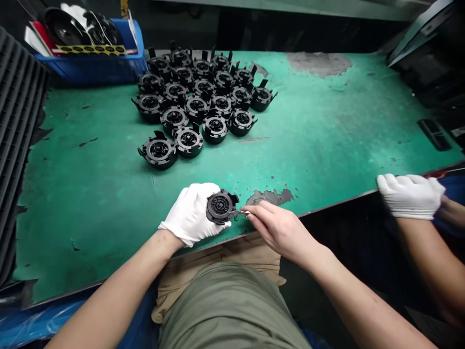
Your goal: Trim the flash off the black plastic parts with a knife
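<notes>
a worn green tabletop (327, 145) bears a cluster of round black parts (196, 105), upper left of centre, and beside them a blue bin (94, 70). a co-worker's white-gloved hand (410, 196) is at the table's edge, far right. near the front edge, the left hand (191, 215), gloved in white, grips one black housing (220, 206); the bare right hand (281, 230) pinches a slim tool (240, 212), its tip at the housing's right rim.
</notes>
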`<state>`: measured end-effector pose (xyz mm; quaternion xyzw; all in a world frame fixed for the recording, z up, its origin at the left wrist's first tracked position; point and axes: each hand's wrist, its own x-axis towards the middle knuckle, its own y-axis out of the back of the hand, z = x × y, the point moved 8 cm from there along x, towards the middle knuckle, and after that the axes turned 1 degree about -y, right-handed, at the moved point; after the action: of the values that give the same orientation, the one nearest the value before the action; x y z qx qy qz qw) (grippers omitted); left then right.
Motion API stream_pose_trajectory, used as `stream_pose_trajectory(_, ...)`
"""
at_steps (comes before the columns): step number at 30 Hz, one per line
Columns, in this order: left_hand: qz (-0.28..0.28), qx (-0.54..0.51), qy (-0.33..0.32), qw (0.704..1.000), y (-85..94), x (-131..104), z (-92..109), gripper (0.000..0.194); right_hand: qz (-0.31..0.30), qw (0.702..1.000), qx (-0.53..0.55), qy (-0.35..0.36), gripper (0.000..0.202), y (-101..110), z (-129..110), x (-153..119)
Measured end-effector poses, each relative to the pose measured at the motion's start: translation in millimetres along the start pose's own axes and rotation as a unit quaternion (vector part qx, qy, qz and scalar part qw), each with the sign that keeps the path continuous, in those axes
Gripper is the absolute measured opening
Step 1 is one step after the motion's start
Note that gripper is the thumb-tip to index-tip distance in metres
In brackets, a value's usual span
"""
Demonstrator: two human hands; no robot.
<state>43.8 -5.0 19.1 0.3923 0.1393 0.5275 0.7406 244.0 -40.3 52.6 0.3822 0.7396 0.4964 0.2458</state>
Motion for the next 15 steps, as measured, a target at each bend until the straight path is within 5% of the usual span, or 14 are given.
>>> stream_pose_trajectory(7, -0.01, 0.019, 0.016, 1.0, -7.5, -3.3, -10.4, 0.112, 0.042, 0.998, 0.006, -0.054, 0.032, 13.9, 13.8, 0.5)
stream_pose_trajectory(15, -0.022, 0.036, 0.067, 0.997, -8.8, 4.3, -11.0, 0.122, -0.072, 0.992, -0.078, 0.075, 0.043, 12.0, 28.6, 49.0)
